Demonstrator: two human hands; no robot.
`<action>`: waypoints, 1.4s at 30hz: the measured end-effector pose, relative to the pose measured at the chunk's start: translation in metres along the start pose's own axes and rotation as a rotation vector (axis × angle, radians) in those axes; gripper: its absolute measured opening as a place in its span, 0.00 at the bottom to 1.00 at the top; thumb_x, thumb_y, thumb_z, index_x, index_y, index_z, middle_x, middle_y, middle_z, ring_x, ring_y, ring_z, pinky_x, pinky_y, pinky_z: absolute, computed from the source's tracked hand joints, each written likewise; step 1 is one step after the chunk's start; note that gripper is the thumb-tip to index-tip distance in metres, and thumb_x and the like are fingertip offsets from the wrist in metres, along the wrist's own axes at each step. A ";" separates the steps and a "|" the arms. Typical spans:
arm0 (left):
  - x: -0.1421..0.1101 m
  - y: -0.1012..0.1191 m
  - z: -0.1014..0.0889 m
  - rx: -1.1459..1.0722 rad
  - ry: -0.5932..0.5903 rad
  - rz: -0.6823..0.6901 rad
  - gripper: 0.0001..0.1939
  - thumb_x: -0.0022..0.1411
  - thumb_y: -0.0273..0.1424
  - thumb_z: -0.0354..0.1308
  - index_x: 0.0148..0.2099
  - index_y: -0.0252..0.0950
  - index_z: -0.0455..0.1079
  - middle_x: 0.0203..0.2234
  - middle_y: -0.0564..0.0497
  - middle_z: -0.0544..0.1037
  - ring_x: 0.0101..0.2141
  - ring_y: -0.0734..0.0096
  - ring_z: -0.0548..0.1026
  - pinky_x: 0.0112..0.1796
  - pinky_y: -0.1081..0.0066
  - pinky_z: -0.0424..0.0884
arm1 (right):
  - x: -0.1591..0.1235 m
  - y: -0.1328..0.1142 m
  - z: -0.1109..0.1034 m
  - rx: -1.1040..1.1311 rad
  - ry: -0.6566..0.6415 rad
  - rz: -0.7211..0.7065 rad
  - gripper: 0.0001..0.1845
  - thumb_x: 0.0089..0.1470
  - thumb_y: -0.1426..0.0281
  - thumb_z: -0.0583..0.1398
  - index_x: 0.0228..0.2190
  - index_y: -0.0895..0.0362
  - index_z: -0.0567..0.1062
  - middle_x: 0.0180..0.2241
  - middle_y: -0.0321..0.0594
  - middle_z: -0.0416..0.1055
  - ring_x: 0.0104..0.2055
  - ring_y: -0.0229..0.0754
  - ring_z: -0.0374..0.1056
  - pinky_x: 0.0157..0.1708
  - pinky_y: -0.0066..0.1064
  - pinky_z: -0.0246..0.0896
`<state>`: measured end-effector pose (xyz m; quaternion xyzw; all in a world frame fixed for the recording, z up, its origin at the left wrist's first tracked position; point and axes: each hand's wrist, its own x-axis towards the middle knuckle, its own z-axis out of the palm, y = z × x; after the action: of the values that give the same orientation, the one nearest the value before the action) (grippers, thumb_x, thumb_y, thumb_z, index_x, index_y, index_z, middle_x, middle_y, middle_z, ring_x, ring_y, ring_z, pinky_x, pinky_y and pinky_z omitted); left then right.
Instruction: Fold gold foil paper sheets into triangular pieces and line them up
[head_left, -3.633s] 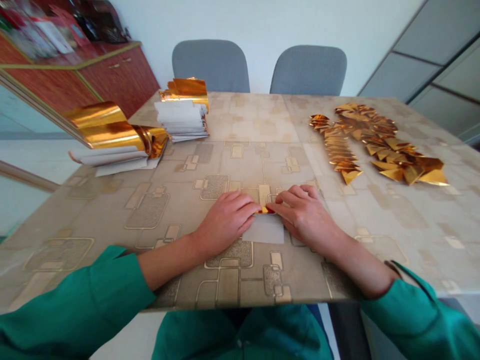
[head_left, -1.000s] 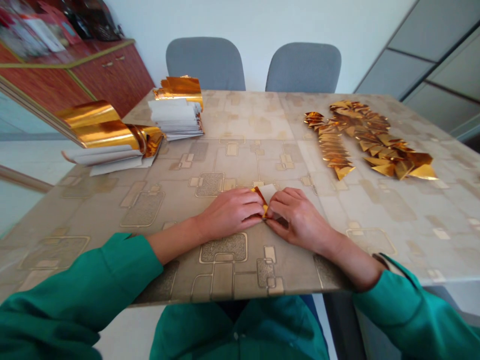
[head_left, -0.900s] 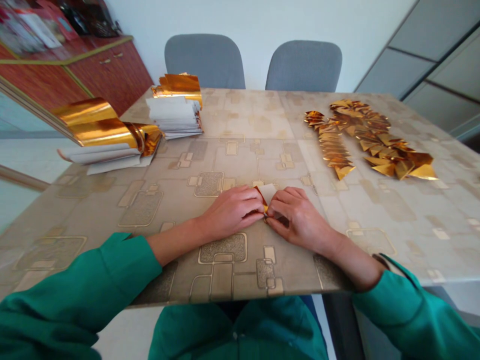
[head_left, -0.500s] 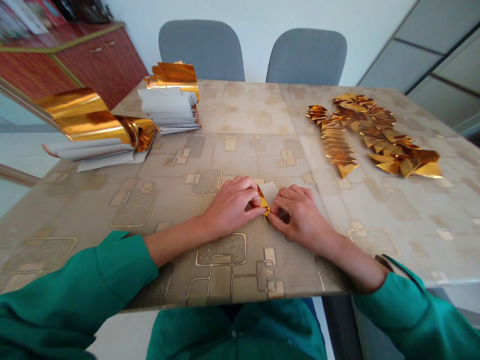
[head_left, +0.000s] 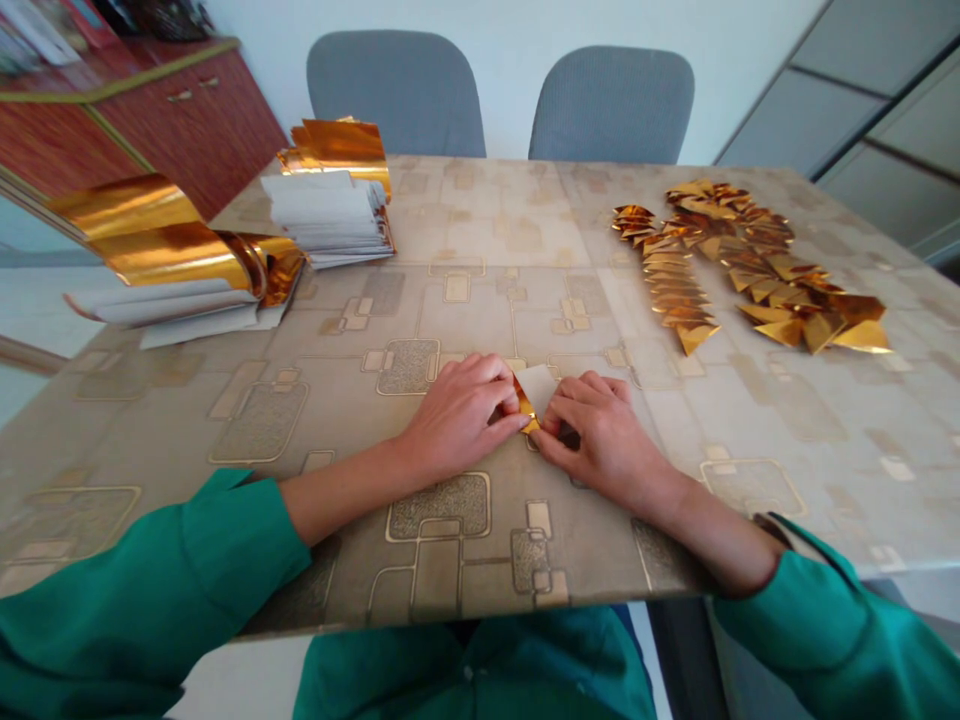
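left fingers: pinching gold-and-white paper | right fingers: pinching same paper | far-left items: too blurred to read

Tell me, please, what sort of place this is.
Probably a dining or meeting room, in a home or perhaps an office: a table with a patterned cover, two grey chairs at its far side, and a reddish cabinet behind.

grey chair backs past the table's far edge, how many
2: left chair back and right chair back, side by side beyond the table; lower ones may be hidden.
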<state>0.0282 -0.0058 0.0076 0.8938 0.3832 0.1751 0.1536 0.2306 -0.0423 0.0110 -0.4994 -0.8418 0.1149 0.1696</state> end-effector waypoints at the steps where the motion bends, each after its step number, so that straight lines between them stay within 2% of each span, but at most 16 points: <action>1: 0.000 0.000 0.000 0.004 0.000 0.000 0.11 0.65 0.35 0.60 0.32 0.35 0.70 0.37 0.49 0.73 0.41 0.62 0.69 0.41 0.63 0.62 | 0.000 0.000 0.000 0.003 -0.004 0.004 0.12 0.56 0.67 0.62 0.23 0.55 0.71 0.29 0.37 0.69 0.38 0.44 0.61 0.42 0.38 0.46; 9: 0.001 0.002 0.001 0.045 -0.004 -0.014 0.11 0.64 0.35 0.61 0.32 0.35 0.70 0.37 0.49 0.73 0.41 0.62 0.69 0.41 0.63 0.62 | 0.001 -0.002 0.005 -0.054 0.033 0.026 0.11 0.55 0.70 0.61 0.22 0.55 0.70 0.28 0.38 0.68 0.36 0.44 0.60 0.40 0.37 0.46; 15: 0.001 0.003 0.001 0.067 -0.002 -0.010 0.11 0.65 0.35 0.60 0.32 0.35 0.70 0.37 0.48 0.73 0.40 0.62 0.69 0.40 0.63 0.62 | 0.001 -0.004 0.005 -0.103 0.030 0.015 0.14 0.58 0.63 0.60 0.23 0.55 0.69 0.29 0.40 0.69 0.37 0.45 0.60 0.39 0.37 0.47; 21: 0.002 0.004 0.001 0.070 -0.024 -0.036 0.10 0.64 0.34 0.61 0.32 0.35 0.70 0.37 0.49 0.73 0.41 0.61 0.69 0.41 0.63 0.62 | 0.001 -0.004 0.006 -0.081 0.019 0.048 0.13 0.60 0.63 0.59 0.26 0.55 0.69 0.30 0.39 0.68 0.37 0.45 0.61 0.38 0.37 0.47; 28: 0.002 0.001 0.001 0.046 -0.009 -0.040 0.11 0.63 0.36 0.63 0.32 0.36 0.69 0.36 0.50 0.72 0.41 0.62 0.69 0.40 0.64 0.61 | 0.000 -0.003 0.011 -0.177 0.023 0.033 0.06 0.57 0.69 0.58 0.28 0.55 0.69 0.33 0.41 0.70 0.38 0.47 0.59 0.40 0.38 0.47; 33: 0.002 -0.006 0.001 -0.059 0.030 -0.108 0.13 0.59 0.38 0.67 0.33 0.36 0.68 0.35 0.52 0.72 0.39 0.63 0.70 0.40 0.65 0.61 | 0.001 -0.003 0.012 -0.221 0.016 0.033 0.05 0.56 0.69 0.58 0.28 0.55 0.69 0.33 0.42 0.70 0.38 0.47 0.59 0.40 0.39 0.47; 36: 0.000 -0.011 0.000 -0.049 0.055 -0.119 0.13 0.59 0.36 0.67 0.33 0.36 0.67 0.35 0.52 0.72 0.39 0.63 0.70 0.40 0.65 0.62 | 0.001 -0.004 0.011 -0.215 -0.002 0.046 0.05 0.56 0.70 0.58 0.28 0.55 0.70 0.33 0.42 0.70 0.38 0.47 0.59 0.40 0.38 0.47; 39: -0.002 -0.014 -0.001 0.030 0.081 -0.037 0.11 0.61 0.35 0.66 0.34 0.35 0.68 0.36 0.51 0.72 0.40 0.64 0.70 0.40 0.66 0.62 | 0.002 -0.005 0.010 -0.198 -0.015 0.067 0.04 0.55 0.70 0.58 0.29 0.55 0.70 0.34 0.41 0.70 0.39 0.47 0.59 0.41 0.38 0.48; 42: -0.008 -0.011 -0.001 0.190 0.160 0.159 0.07 0.66 0.33 0.61 0.37 0.36 0.70 0.37 0.50 0.74 0.39 0.65 0.69 0.40 0.66 0.62 | 0.003 -0.006 0.010 -0.192 -0.020 0.089 0.04 0.55 0.69 0.58 0.29 0.55 0.71 0.34 0.41 0.70 0.39 0.48 0.60 0.41 0.38 0.47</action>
<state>0.0154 -0.0043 0.0024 0.9151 0.3370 0.2203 0.0227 0.2205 -0.0428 0.0041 -0.5489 -0.8277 0.0463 0.1073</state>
